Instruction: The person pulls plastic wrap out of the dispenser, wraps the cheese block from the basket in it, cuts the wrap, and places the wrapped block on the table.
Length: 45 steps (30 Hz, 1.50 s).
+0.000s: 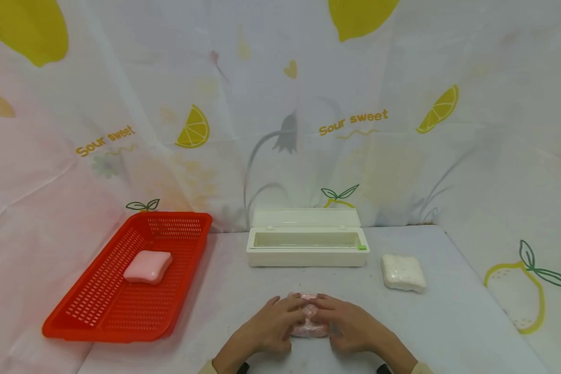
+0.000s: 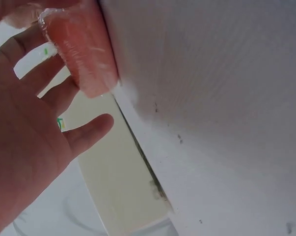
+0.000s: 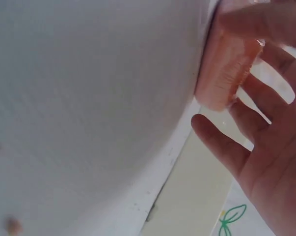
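A pink bar of soap [image 1: 309, 328] in crinkled clear film lies on the table in front of the person, between both hands. The left hand [image 1: 272, 323] holds its left side, with fingertips on the film over the top and the thumb at the near side. From the right, the right hand [image 1: 352, 323] grips it the same way. In the left wrist view, the wrapped soap [image 2: 86, 54] shows its smooth pink side against the tabletop, and the little finger sticks out free. The right wrist view shows the right thumb lying across the soap [image 3: 219, 78].
Behind the hands stands a long cream cling film dispenser [image 1: 308, 258], lid raised, with a green slider [image 1: 362, 248]. At left, a red plastic basket [image 1: 177, 301] holds another pink soap bar [image 1: 147, 266]. A white film-wrapped bar [image 1: 403, 272] lies at right. A printed cloth [image 1: 280, 171] hangs behind.
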Motion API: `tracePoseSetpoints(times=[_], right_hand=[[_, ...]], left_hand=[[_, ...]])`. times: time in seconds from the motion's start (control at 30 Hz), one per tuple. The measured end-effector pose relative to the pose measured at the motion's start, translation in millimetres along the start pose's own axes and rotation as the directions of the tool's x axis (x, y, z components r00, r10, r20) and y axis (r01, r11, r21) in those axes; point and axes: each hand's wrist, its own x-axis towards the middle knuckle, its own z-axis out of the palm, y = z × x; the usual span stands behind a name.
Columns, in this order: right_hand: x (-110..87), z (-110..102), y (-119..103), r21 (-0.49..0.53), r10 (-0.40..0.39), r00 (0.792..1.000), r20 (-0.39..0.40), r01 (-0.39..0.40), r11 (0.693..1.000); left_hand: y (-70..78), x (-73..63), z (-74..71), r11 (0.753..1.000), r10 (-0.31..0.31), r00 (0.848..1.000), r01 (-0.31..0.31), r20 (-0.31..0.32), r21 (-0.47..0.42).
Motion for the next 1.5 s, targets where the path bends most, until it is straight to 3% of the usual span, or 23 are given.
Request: tracePoseSetpoints(times=[0.1,0.23,0.33,0.4,0.5,0.57,0.63,0.7,0.8,0.87,0.93,1.03,1.07,1.17,1.27,1.33,1.5], right_hand=[[-1.0,1,2,0.003,0.007,1.0,-0.004,-0.007,1.0],[-1.0,3,6,0.008,-0.027,0.997,-0.071,0.028,1.0],[-2.2,2,9,0.047,-0.034,0.994,-0.104,0.039,0.998],[-2.8,0,10,0.096,-0.011,0.994,-0.107,0.022,0.995],[-3.3,-3,11,0.218,0.067,0.994,-0.086,-0.047,0.975],[-2.3,-5,11,0.318,0.142,0.988,-0.06,-0.116,0.941],[-1.0,-6,10,0.414,0.212,0.977,-0.032,-0.18,0.892],[0.6,-6,9,0.481,0.283,0.959,0.003,-0.249,0.84],[2.2,-4,6,0.55,0.373,0.926,0.053,-0.339,0.763],[3.2,-3,4,0.566,0.434,0.897,0.086,-0.403,0.719],[4.3,0,3,0.538,0.478,0.875,0.082,-0.442,0.718],[5.2,3,0,0.443,0.51,0.86,0.037,-0.471,0.763],[5.1,4,-1,0.41,0.506,0.862,0.016,-0.468,0.783],[3.9,3,-4,0.342,0.48,0.877,-0.01,-0.448,0.826],[3.2,1,-6,0.307,0.451,0.892,0.004,-0.431,0.849],[3.7,1,-6,0.281,0.444,0.896,0.016,-0.43,0.858],[7.5,6,-3,0.238,0.452,0.892,0.026,-0.444,0.864]], left_hand=[[-1.6,-0.1,3.0,1.0,-0.001,1.0,0.001,-0.028,-0.025],[-6.1,0.5,9.2,0.997,0.019,0.992,-0.028,-0.122,-0.071],[-10.3,0.7,11.8,0.985,0.033,0.985,-0.061,-0.17,-0.16],[-12.6,0.5,12.0,0.965,0.028,0.982,-0.076,-0.189,-0.252],[-15.0,0.5,10.5,0.91,-0.012,0.978,-0.077,-0.21,-0.408],[-15.2,0.5,9.2,0.867,-0.071,0.976,-0.043,-0.208,-0.497],[-14.4,1.4,7.2,0.809,-0.147,0.972,0.013,-0.181,-0.587],[-12.6,2.4,5.3,0.736,-0.236,0.964,0.093,-0.125,-0.67],[-9.6,4.7,3.6,0.635,-0.351,0.936,0.214,-0.03,-0.743],[-7.1,6.3,4.4,0.603,-0.418,0.908,0.285,0.009,-0.745],[-4.2,8.2,6.6,0.624,-0.472,0.882,0.343,0.011,-0.703],[0.4,10.1,10.6,0.699,-0.526,0.848,0.392,-0.059,-0.599],[1.4,10.5,11.4,0.733,-0.526,0.844,0.392,-0.099,-0.556],[3.2,9.8,11.4,0.802,-0.481,0.858,0.347,-0.18,-0.485],[2.9,8.4,9.7,0.837,-0.431,0.886,0.321,-0.172,-0.444],[2.3,7.9,11.0,0.848,-0.418,0.896,0.328,-0.146,-0.416],[1.1,11.7,17.1,0.872,-0.42,0.899,0.363,-0.121,-0.327]])
